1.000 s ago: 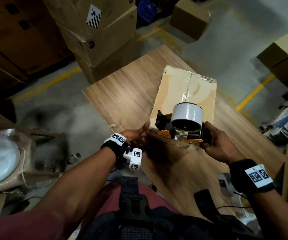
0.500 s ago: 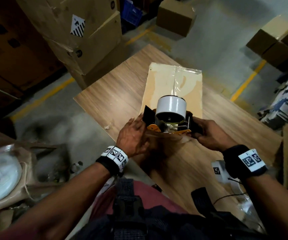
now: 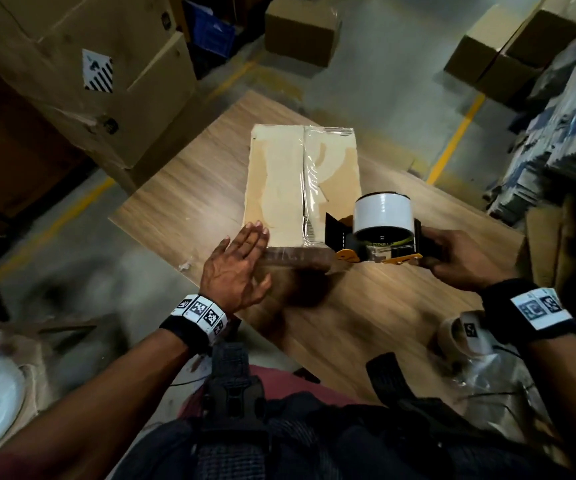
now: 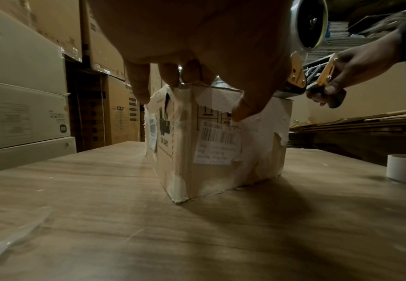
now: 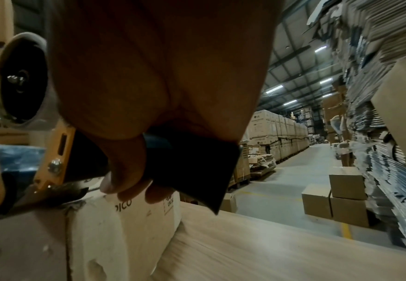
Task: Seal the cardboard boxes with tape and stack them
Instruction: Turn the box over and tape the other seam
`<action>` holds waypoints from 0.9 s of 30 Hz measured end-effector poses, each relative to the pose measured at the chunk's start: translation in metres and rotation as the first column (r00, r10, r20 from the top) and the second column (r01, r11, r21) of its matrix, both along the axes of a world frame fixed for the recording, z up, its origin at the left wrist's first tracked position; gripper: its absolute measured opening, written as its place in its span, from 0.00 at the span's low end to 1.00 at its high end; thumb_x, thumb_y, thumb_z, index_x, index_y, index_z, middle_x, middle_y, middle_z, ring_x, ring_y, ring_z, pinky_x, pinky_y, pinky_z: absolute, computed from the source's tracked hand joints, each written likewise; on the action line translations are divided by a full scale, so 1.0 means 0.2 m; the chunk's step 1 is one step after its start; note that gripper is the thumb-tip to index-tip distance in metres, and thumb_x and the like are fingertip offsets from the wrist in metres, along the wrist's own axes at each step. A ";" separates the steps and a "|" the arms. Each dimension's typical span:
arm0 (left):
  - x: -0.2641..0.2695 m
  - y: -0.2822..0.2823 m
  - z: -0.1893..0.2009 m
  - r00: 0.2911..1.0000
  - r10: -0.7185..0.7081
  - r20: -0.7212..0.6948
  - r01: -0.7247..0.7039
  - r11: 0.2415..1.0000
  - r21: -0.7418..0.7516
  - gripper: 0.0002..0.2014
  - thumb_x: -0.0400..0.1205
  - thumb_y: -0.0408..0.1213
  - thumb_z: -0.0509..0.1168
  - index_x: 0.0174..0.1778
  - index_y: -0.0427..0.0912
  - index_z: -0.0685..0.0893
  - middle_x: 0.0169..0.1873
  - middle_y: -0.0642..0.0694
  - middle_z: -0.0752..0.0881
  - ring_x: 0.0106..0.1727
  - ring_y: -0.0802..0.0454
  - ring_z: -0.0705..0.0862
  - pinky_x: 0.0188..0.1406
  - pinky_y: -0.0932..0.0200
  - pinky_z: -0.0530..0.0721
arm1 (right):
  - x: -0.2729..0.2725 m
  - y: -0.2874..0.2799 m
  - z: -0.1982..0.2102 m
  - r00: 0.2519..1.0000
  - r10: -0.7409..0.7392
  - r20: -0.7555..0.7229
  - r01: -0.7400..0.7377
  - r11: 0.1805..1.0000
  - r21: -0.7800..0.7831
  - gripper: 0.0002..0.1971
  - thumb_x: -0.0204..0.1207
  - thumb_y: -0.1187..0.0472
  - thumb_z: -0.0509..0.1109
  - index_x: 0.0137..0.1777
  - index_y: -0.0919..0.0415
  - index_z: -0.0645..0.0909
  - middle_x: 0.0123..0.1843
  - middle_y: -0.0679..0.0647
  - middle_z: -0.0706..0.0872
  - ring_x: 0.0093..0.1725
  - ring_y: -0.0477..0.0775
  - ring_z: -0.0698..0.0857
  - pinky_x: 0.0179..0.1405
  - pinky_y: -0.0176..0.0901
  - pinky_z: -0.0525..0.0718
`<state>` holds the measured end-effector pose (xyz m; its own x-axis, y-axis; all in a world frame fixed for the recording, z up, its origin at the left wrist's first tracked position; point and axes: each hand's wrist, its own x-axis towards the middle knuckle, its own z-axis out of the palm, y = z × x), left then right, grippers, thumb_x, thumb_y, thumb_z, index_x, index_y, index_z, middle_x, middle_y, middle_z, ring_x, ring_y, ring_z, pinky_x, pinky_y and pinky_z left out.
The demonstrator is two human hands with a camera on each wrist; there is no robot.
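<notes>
Wooden table [image 3: 366, 327]: bears cardboard box [image 3: 279, 181], centre.
Box: near edge freshly taped; strip may wrinkle or lift if pulled slack.
Tape dispenser [image 3: 380, 233]: right hand [image 3: 459, 254] clamped on handle.
Left hand [image 3: 241, 268]: flat, fingers straight, pressing tape.

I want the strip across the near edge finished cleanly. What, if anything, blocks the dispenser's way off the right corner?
Nothing visible does. The right hand grips the tape dispenser at the cardboard box's near right corner, bare table beyond. The left hand lies flat at the left end.
</notes>
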<state>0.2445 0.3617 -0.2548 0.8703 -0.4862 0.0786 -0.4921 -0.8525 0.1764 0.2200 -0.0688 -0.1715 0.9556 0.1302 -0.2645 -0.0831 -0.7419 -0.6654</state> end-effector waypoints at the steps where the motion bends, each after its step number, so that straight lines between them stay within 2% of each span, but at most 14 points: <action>1: 0.00 0.00 0.00 1.000 -0.004 0.000 0.004 1.000 0.001 0.44 0.80 0.63 0.58 0.91 0.44 0.63 0.90 0.44 0.62 0.90 0.48 0.61 0.82 0.39 0.73 | 0.00 0.00 0.00 1.000 0.001 0.001 -0.001 1.000 0.019 0.28 0.74 0.74 0.77 0.67 0.43 0.85 0.56 0.51 0.94 0.60 0.60 0.91 0.62 0.72 0.87; 5: 0.00 0.00 0.01 1.000 -0.004 -0.002 0.004 1.000 0.021 0.44 0.80 0.63 0.58 0.91 0.43 0.64 0.90 0.43 0.63 0.90 0.48 0.63 0.82 0.39 0.74 | -0.03 -0.02 0.03 0.999 -0.002 0.037 0.002 1.000 0.017 0.31 0.73 0.77 0.75 0.68 0.44 0.85 0.57 0.51 0.94 0.61 0.60 0.91 0.62 0.71 0.88; 11: 0.00 -0.01 0.02 1.000 -0.001 -0.012 0.002 1.000 0.017 0.44 0.81 0.62 0.57 0.91 0.42 0.63 0.90 0.42 0.63 0.90 0.47 0.62 0.82 0.39 0.75 | -0.05 -0.07 0.07 0.998 -0.017 0.059 0.020 0.999 -0.045 0.28 0.70 0.81 0.76 0.68 0.58 0.87 0.54 0.55 0.94 0.55 0.59 0.91 0.59 0.57 0.87; 13: 0.00 -0.02 0.03 1.000 0.000 -0.025 0.001 0.999 0.037 0.44 0.81 0.63 0.57 0.91 0.41 0.62 0.90 0.42 0.63 0.90 0.46 0.62 0.82 0.39 0.74 | -0.05 -0.05 0.03 0.998 -0.008 0.060 0.013 0.996 -0.093 0.25 0.69 0.80 0.76 0.63 0.57 0.88 0.50 0.56 0.94 0.51 0.61 0.91 0.53 0.59 0.88; 14: -0.01 -0.02 0.04 1.000 0.006 -0.029 -0.005 0.998 0.057 0.45 0.81 0.63 0.56 0.91 0.41 0.61 0.90 0.42 0.62 0.91 0.46 0.61 0.83 0.38 0.72 | -0.05 -0.04 0.01 0.999 -0.010 0.053 0.016 0.993 -0.113 0.22 0.69 0.80 0.75 0.57 0.56 0.88 0.46 0.57 0.93 0.48 0.63 0.91 0.48 0.58 0.87; 17: -0.03 -0.07 0.11 0.999 0.040 0.012 -0.041 0.994 0.099 0.46 0.81 0.65 0.56 0.92 0.41 0.60 0.91 0.41 0.60 0.91 0.42 0.60 0.86 0.35 0.64 | -0.05 -0.02 -0.02 0.999 -0.040 0.016 0.042 0.985 -0.170 0.21 0.68 0.82 0.73 0.45 0.53 0.82 0.38 0.59 0.90 0.40 0.61 0.88 0.35 0.44 0.78; 19: -0.04 -0.17 0.15 0.994 -0.069 0.082 0.070 0.998 -0.006 0.43 0.82 0.60 0.62 0.91 0.39 0.63 0.90 0.38 0.61 0.90 0.40 0.62 0.86 0.36 0.64 | -0.05 0.00 -0.01 0.999 -0.036 0.011 0.038 0.980 -0.195 0.20 0.68 0.83 0.71 0.44 0.54 0.81 0.35 0.54 0.87 0.37 0.57 0.85 0.32 0.32 0.75; 20: -0.04 -0.25 0.16 0.979 -0.162 0.125 0.170 0.983 -0.062 0.42 0.83 0.57 0.64 0.90 0.37 0.65 0.90 0.38 0.62 0.90 0.41 0.63 0.86 0.37 0.67 | -0.04 0.00 -0.01 0.999 -0.033 0.019 0.036 0.979 -0.199 0.20 0.68 0.83 0.71 0.45 0.55 0.81 0.33 0.49 0.85 0.35 0.53 0.84 0.31 0.25 0.73; 21: -0.03 -0.34 0.17 0.959 -0.252 0.131 0.264 0.961 -0.080 0.41 0.84 0.55 0.65 0.89 0.36 0.66 0.89 0.37 0.64 0.89 0.42 0.65 0.85 0.39 0.69 | -0.04 0.01 0.00 0.999 -0.034 0.027 0.038 0.981 -0.190 0.19 0.69 0.83 0.71 0.46 0.56 0.81 0.33 0.45 0.84 0.34 0.47 0.82 0.30 0.23 0.74; 22: -0.02 -0.41 0.16 0.940 -0.328 0.095 0.333 0.942 -0.047 0.41 0.84 0.56 0.65 0.89 0.34 0.66 0.89 0.36 0.64 0.89 0.42 0.65 0.86 0.40 0.68 | -0.03 0.01 0.00 0.999 -0.030 0.024 0.035 0.981 -0.190 0.18 0.70 0.82 0.72 0.46 0.56 0.81 0.32 0.41 0.83 0.34 0.44 0.82 0.30 0.24 0.76; 23: -0.01 -0.47 0.14 0.925 -0.379 0.039 0.378 0.925 0.020 0.43 0.84 0.59 0.64 0.89 0.34 0.65 0.89 0.34 0.63 0.90 0.41 0.64 0.88 0.40 0.64 | -0.03 0.01 0.00 0.999 -0.030 0.016 0.033 0.978 -0.207 0.17 0.71 0.80 0.72 0.46 0.55 0.81 0.33 0.40 0.83 0.34 0.46 0.83 0.29 0.27 0.76; 25: -0.02 -0.52 0.10 0.911 -0.409 -0.051 0.412 0.898 0.157 0.47 0.83 0.65 0.59 0.90 0.33 0.61 0.89 0.33 0.59 0.91 0.40 0.58 0.91 0.42 0.53 | -0.04 -0.02 0.00 1.000 -0.012 0.003 0.013 0.970 -0.241 0.17 0.71 0.77 0.74 0.45 0.52 0.82 0.33 0.45 0.85 0.36 0.56 0.85 0.32 0.40 0.79; 27: -0.02 -0.53 0.07 0.909 -0.413 -0.056 0.416 0.891 0.184 0.48 0.83 0.66 0.55 0.90 0.33 0.58 0.90 0.33 0.57 0.92 0.40 0.55 0.92 0.43 0.47 | -0.06 -0.04 0.01 1.000 -0.006 -0.010 0.004 0.971 -0.241 0.18 0.70 0.77 0.74 0.46 0.49 0.82 0.35 0.51 0.88 0.39 0.60 0.87 0.36 0.50 0.82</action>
